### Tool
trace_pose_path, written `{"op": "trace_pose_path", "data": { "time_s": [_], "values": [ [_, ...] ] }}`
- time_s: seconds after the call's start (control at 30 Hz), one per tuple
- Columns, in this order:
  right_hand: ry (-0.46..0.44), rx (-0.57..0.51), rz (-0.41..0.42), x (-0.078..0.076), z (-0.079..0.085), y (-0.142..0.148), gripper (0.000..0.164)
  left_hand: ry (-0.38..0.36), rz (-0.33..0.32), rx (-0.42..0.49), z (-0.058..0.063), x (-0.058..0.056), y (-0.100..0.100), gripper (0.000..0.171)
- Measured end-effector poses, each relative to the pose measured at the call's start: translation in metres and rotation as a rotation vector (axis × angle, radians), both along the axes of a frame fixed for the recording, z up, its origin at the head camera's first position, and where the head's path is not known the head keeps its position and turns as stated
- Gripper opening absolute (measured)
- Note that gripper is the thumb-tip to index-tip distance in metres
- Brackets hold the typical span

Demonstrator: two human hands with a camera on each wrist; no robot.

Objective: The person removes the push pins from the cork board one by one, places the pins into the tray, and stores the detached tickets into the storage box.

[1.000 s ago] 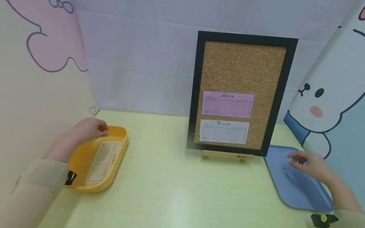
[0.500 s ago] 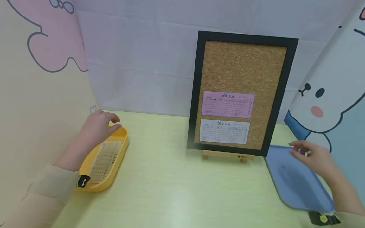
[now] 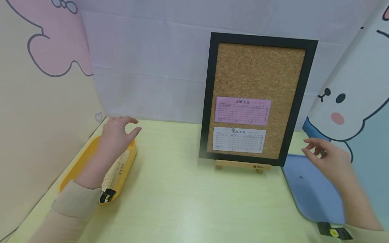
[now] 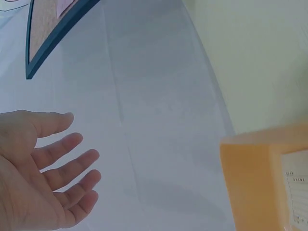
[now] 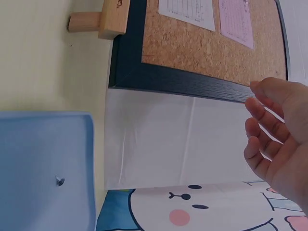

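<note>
My left hand [image 3: 117, 136] is raised over the far right end of a yellow tray [image 3: 71, 170], fingers relaxed and apart from the thumb. A printed paper slip [image 3: 113, 172] lies in that tray, partly hidden by my forearm. The left wrist view shows the palm with nothing in it. My right hand [image 3: 329, 160] hovers above a blue tray [image 3: 304, 194], its fingers loosely bent. Thumb and index tips are near each other with a gap, and no held thing shows. One small clear pushpin [image 5: 59, 181] lies in the blue tray.
A black-framed corkboard [image 3: 261, 72] leans on a small wooden stand [image 3: 237, 164]. Pinned to it are a pink slip [image 3: 243, 111] and, below that, a white slip [image 3: 238, 140]. White cloth [image 3: 146, 67] hangs behind; printed panels stand at both sides.
My left hand has moved right and slightly up, from above the yellow tray to its far end. My right hand has risen a little. The pinned slips stay in place.
</note>
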State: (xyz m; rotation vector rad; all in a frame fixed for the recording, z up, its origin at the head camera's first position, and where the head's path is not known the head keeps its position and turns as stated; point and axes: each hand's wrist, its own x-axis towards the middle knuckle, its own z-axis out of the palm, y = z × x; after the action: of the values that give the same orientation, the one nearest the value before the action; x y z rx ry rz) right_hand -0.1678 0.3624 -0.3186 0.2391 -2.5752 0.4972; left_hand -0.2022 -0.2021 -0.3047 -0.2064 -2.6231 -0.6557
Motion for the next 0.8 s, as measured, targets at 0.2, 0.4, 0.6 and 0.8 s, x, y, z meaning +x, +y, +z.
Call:
{"op": "trace_pose_path", "data": {
  "time_s": [0.2, 0.4, 0.6, 0.8],
  "values": [
    [0.169, -0.035, 0.015, 0.0, 0.007, -0.02, 0.026, 0.065, -0.038, 0.088, -0.001, 0.004, 0.018, 0.029],
    [0.327, -0.145, 0.07, -0.002, 0.011, -0.042, 0.027, 0.173, -0.095, 0.178, -0.005, 0.003, 0.032, 0.031],
    [0.425, -0.243, 0.087, -0.007, 0.009, -0.059, 0.022, 0.227, -0.152, 0.251, -0.013, -0.001, 0.052, 0.041],
    [0.513, -0.303, 0.122, -0.016, 0.008, -0.076, 0.016, 0.192, -0.212, 0.324, -0.016, -0.004, 0.07, 0.058]
  ]
}}
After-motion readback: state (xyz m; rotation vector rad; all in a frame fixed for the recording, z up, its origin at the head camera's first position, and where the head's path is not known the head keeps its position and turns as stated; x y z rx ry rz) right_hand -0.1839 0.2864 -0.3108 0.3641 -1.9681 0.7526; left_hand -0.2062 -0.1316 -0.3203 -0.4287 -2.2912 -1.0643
